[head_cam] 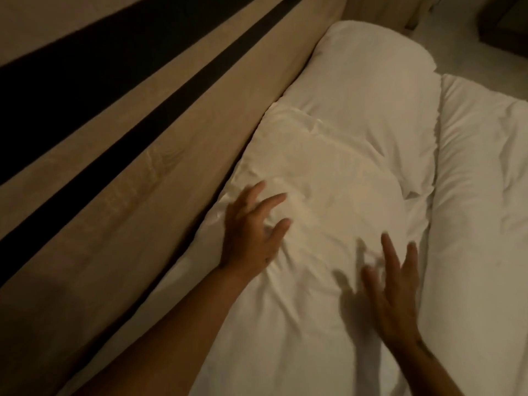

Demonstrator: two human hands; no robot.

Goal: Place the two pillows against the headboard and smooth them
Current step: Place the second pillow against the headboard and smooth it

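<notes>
- Our left hand (251,232), fingers spread, presses the near pillow (314,224) mid-frame, right by the headboard (128,181).
- Right hand (397,292) open, lower right, holding nothing.
- Far pillow (371,104) sits upper right.

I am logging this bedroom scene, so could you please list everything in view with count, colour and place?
pillows: two, white, in a row along the headboard; near pillow, far pillow
headboard: one, light wood with dark stripes, left
duvet: one, white, right of the pillows
floor: pale, top right
dark furniture: one piece, top right corner, kind unclear
left hand: fingers spread, on the near pillow by the headboard
right hand: fingers spread, blurred, over the near pillow
</notes>
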